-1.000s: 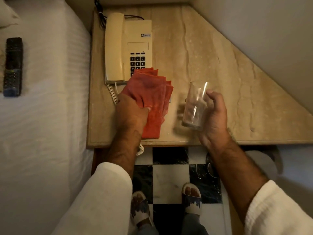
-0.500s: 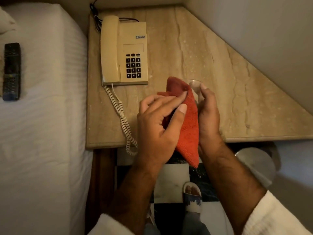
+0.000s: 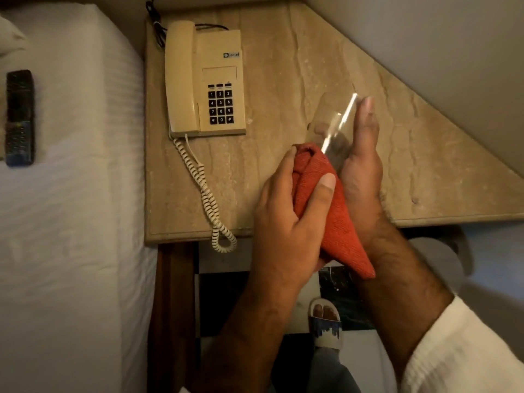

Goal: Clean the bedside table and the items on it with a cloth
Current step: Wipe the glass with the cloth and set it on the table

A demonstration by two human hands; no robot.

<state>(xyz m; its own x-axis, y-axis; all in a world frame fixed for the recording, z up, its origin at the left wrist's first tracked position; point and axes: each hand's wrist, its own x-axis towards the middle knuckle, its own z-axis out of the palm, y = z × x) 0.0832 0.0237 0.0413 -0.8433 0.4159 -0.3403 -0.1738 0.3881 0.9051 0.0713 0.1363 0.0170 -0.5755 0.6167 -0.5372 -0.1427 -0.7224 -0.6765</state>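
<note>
My right hand (image 3: 361, 168) holds a clear drinking glass (image 3: 333, 129) tilted above the beige marble bedside table (image 3: 283, 66), its far end pointing away from me. My left hand (image 3: 286, 219) grips a bunched red cloth (image 3: 337, 219) and presses it against the near end of the glass. The cloth's tail hangs down past the table's front edge. A cream corded telephone (image 3: 204, 80) lies at the table's back left, with its coiled cord (image 3: 208, 199) trailing over the front edge.
A white bed (image 3: 71, 208) lies along the left, with a dark remote control (image 3: 19, 117) on it. A slanted wall (image 3: 425, 32) bounds the table's right side. Below are a black-and-white checkered floor (image 3: 226, 302) and my sandalled foot (image 3: 326, 321).
The red cloth came off the table by the telephone and went to the glass. It now sits lower, at the near end, and the glass is tilted with more of it showing.
</note>
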